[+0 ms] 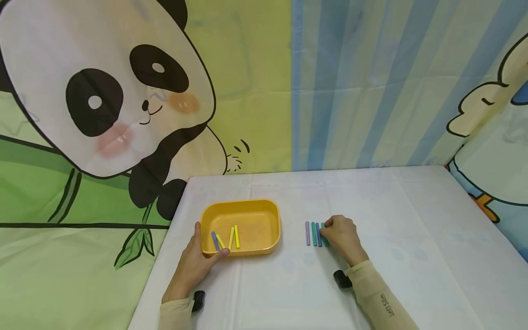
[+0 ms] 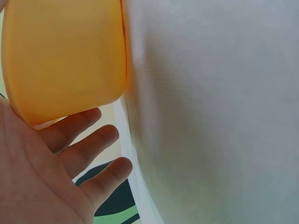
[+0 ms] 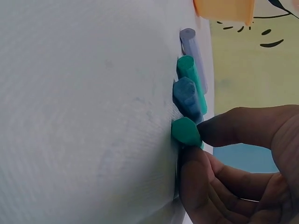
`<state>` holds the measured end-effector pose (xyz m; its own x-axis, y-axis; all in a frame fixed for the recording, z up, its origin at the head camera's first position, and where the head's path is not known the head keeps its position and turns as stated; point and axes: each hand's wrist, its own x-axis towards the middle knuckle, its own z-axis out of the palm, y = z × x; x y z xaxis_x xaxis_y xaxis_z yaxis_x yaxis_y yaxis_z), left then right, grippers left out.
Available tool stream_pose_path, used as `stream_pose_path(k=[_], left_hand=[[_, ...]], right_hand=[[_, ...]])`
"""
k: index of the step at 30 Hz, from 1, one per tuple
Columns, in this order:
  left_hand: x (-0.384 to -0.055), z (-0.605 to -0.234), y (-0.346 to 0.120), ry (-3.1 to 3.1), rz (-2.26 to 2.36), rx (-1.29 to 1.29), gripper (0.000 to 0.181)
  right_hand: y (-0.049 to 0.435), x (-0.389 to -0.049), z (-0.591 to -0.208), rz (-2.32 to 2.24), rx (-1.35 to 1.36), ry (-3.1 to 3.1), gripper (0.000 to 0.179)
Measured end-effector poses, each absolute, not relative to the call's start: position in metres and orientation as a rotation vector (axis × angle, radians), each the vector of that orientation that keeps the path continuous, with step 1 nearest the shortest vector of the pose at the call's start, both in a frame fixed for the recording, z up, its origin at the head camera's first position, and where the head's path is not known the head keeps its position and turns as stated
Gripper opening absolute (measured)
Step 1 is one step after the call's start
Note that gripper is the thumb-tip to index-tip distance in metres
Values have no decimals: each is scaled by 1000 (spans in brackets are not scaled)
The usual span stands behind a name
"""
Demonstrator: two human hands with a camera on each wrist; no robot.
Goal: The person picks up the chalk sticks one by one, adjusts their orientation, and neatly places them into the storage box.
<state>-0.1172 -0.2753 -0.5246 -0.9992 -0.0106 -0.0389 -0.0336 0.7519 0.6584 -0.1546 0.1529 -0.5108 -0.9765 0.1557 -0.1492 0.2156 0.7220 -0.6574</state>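
on the white table, a yellow tray sat with its near left corner gripped by the left hand, thumb over the near rim, presumably to steady it. well to its right, the right hand pinched the end green stick, perhaps to square it with its roughly parallel row: a purple stick, a second green stick and a blue stick. that blue neighbour lay so near that it left the fingers little room. inside the tray, a shorter-looking blue piece and three yellow sticks lay askew; the left thumb crowded the nearest ones. behind stood a panda-printed backdrop.
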Motion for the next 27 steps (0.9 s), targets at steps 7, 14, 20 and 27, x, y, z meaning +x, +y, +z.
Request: stream_pose_path(k=[7,14,20,27], left_hand=[[-116,-523,-274,2912,1091,-29,132],[-116,-523,-275,2916,1092,-22,132],[-116,-522,-274,2910,1098,-29,132],[-116,-523,-274,2907,1098,-33,132]], right_hand=[[157,-155,-509,-1163,324,2787,26],[155,-158,-503,-1260,342,2757,25],[149,-162,-497,-1397,337,2674,24],[139,-164,-492,-1471,303,2630,24]])
